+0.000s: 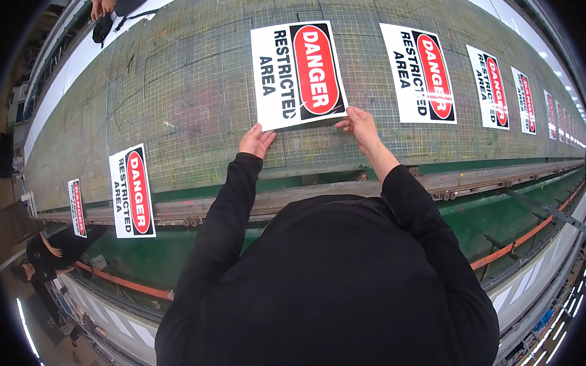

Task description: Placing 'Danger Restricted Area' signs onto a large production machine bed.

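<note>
Pinching the sign [298, 75] by near corners with left fingers [260, 135] and right fingers [352, 119]; hold evenly, square to gridded surface [192, 115].

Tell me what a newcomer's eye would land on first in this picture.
Probably the large red, black and white sign at upper centre, with the left hand and right hand at its near corners. Then the row of matching signs receding to the right along the grid-marked table, and two similar signs at the left.
</note>
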`<action>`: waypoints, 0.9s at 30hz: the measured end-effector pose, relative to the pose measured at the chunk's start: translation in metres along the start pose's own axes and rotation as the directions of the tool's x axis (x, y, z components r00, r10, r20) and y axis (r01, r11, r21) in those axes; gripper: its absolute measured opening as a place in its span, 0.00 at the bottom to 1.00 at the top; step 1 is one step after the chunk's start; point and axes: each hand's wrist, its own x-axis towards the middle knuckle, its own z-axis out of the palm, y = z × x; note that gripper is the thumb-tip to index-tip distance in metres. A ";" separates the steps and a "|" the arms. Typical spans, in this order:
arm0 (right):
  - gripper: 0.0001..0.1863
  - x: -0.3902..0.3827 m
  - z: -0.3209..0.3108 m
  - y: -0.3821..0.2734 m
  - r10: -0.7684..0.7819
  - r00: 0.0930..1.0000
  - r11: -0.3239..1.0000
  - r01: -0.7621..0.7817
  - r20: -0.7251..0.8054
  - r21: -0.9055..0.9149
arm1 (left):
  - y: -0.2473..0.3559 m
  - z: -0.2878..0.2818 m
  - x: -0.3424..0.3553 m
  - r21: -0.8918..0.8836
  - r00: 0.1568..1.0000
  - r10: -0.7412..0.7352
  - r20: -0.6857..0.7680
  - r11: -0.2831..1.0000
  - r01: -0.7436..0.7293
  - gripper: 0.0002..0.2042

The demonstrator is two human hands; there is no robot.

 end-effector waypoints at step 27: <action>0.14 -0.007 0.003 -0.025 -0.052 0.998 0.995 0.050 0.021 0.092 | 0.021 0.031 -0.024 -0.073 0.984 0.175 -0.026 0.982 -0.177 0.13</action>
